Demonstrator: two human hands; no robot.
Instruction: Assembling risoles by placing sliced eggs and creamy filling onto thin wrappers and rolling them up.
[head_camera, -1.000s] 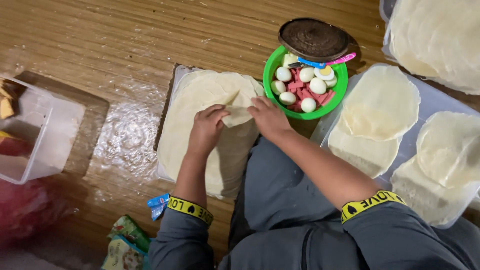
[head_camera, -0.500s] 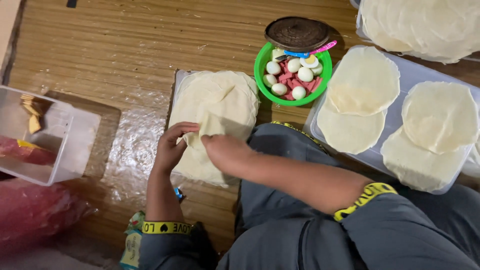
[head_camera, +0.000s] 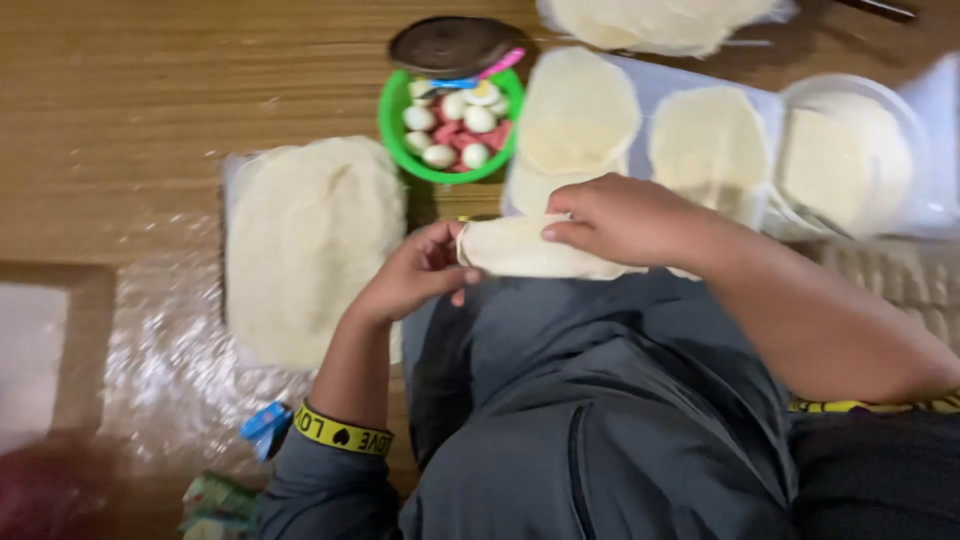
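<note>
The floor (head_camera: 150, 90) is wood-grain, smooth with a soft sheen, and a crinkled sheet of clear plastic film (head_camera: 170, 360) on it glints brightly. The folded wrapper (head_camera: 530, 250) pinched between the fingers of the left hand (head_camera: 415, 275) and the right hand (head_camera: 625, 220) looks like thin, pale, matt dough, as does the large stack of wrappers (head_camera: 310, 250). The green bowl (head_camera: 395, 125) is glossy plastic, the tray (head_camera: 660, 85) under the round wrappers is smooth translucent plastic, and the grey trousers (head_camera: 600, 400) are matt cloth.
</note>
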